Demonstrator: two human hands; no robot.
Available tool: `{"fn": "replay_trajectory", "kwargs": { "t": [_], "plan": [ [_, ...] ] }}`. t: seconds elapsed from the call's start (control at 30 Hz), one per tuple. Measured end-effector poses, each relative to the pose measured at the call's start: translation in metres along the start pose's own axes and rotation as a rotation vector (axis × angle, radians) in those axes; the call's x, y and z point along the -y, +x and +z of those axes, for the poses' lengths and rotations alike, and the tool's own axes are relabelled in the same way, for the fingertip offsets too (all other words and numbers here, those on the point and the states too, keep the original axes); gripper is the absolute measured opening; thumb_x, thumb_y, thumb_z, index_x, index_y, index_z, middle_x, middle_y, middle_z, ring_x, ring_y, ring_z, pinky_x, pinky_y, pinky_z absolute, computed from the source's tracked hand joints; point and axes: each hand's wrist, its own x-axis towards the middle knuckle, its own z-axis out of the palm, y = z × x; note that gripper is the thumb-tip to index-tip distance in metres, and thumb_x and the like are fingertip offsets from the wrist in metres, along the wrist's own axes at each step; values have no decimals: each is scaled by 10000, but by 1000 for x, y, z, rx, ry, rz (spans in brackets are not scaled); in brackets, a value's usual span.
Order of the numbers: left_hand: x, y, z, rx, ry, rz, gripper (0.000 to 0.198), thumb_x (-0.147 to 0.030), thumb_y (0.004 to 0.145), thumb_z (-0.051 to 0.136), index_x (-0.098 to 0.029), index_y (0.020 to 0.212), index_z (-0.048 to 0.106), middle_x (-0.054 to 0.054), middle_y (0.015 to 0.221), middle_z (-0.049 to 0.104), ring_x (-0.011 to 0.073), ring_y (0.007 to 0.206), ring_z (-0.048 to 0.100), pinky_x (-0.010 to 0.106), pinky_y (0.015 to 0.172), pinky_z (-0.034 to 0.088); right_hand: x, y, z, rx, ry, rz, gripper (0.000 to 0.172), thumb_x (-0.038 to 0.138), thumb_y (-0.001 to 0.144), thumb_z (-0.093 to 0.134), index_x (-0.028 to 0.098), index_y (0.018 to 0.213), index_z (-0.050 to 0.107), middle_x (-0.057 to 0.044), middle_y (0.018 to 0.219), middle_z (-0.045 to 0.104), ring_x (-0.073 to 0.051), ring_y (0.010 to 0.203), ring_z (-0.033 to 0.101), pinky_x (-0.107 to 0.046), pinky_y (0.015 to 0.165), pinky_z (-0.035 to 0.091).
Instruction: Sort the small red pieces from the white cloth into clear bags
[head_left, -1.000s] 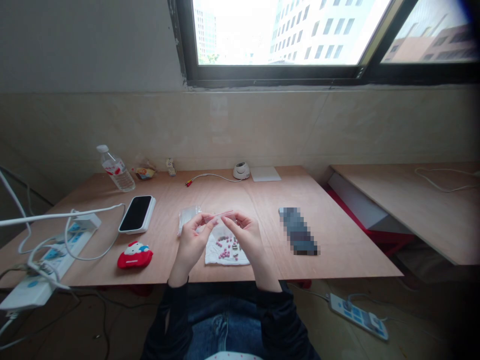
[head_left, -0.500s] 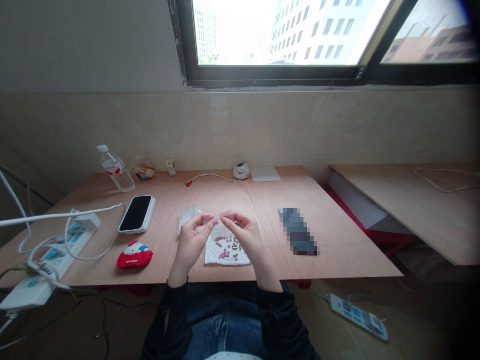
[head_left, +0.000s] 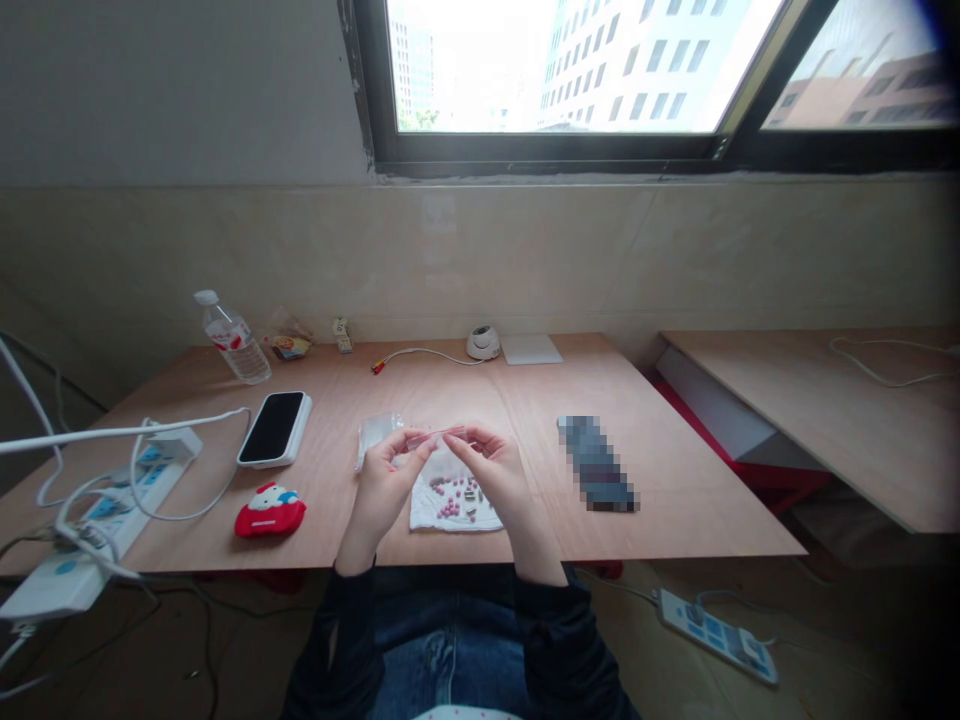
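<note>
Above a white cloth, my left hand and my right hand come close together, fingertips pinched. Between them is a small, thin, see-through piece with a pinkish edge, perhaps a little plastic bag; its exact kind is too small to make out. On the cloth lie several pink beads and a few small metallic pieces. My right hand covers part of the cloth. Just beyond my left hand, a clear plastic bag rests on the table.
Left on the table are a white-cased phone-like device, a red pouch, and a power strip with cables. A water bottle and a dome camera stand behind. A pixelated dark object lies right.
Both hands stay in nearly the same place. The pinkish-edged piece between the fingertips has shifted very slightly; the beads and other objects have not moved.
</note>
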Motion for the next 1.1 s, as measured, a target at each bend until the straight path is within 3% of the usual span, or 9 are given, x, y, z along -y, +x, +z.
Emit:
{"fn": "replay_trajectory", "kwargs": {
  "t": [0.57, 0.87, 1.1],
  "plan": [
    [2, 1, 0, -21, 55, 12, 227, -346, 766, 635, -148, 868, 679, 50, 894, 699, 178, 865, 636, 248, 742, 499, -3, 0, -2, 36, -41, -5, 194, 360, 742, 666, 183, 812, 697, -45, 805, 690, -167, 729, 616, -273, 646, 478],
    [-3, -3, 0, 57, -24, -18, 281, -359, 793, 609, -153, 951, 716, 57, 960, 724, 212, 911, 648, 267, 760, 512, 2, -2, -1, 52, 5, 50, 269, 408, 714, 695, 170, 840, 692, -51, 814, 699, -174, 724, 638, -277, 638, 499],
    [-7, -5, 6, 119, -34, 25, 305, -333, 829, 571, -166, 1050, 696, 57, 1044, 709, 226, 993, 627, 285, 835, 491, 3, -1, -2, 39, -70, -28, 236, 380, 703, 707, 171, 811, 691, -52, 823, 702, -186, 777, 646, -283, 681, 499]
  ]
}}
